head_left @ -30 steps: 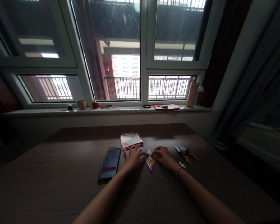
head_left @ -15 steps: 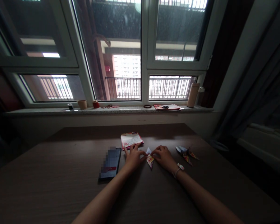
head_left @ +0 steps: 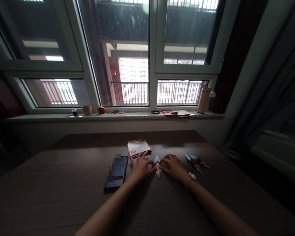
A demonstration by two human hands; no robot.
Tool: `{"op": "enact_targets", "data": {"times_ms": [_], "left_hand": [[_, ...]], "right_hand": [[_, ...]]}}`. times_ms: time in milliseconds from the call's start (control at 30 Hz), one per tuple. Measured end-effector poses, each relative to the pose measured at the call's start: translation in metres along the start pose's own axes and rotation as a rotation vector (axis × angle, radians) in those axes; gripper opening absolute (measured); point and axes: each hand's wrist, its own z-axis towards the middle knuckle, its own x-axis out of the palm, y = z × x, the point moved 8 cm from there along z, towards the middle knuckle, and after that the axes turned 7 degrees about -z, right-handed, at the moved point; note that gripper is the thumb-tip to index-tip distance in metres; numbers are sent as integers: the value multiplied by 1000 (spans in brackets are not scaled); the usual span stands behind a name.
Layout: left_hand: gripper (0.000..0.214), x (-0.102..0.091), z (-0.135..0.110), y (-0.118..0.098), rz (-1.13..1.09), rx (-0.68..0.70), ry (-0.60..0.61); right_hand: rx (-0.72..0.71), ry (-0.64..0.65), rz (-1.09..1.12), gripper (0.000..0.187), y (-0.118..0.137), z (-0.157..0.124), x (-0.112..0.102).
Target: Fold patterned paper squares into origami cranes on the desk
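Observation:
A small folded paper piece (head_left: 158, 168) with red and yellow print lies on the dark wooden table (head_left: 64, 196). My left hand (head_left: 140, 167) rests on the table at its left, thumb and forefinger pressing the paper's left edge. My right hand (head_left: 173, 167) pinches the paper's right edge from the other side. A white tip of the paper pokes up between the two hands. A white bracelet sits on my right wrist.
A phone (head_left: 116, 171) lies left of my left hand. A stack of printed paper squares (head_left: 138, 147) sits just beyond the hands. Folded paper figures (head_left: 196, 161) lie to the right. The windowsill (head_left: 113, 116) carries cups, papers and a tall tumbler (head_left: 202, 100).
Both hands have closed in on the paper piece, and less of its printed lower point shows than a second ago. The view has shifted very slightly.

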Motion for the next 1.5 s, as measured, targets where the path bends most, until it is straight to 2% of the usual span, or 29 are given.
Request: {"op": "enact_targets", "data": {"times_ms": [267,467,600,767,967,1500], "left_hand": [[36,2,-5,2,-19,-23,13],[34,-2,-8,-1,-3,8,-68],[25,-3,-6,-4,27,13,-129],[21,0,-4,-3,23,-7,-96],[26,-6,-2,-3,35,-21,-58],[48,-3,-7,-3,48,-19,72]], "right_hand": [[-23,19,23,30,0,-2,0],[-41,-41,78,33,-1,0,3],[-59,-77,96,22,0,4,6],[-17,-38,95,23,-1,4,5],[-15,18,120,38,-1,1,3],[-20,45,167,39,-4,0,4]]}}
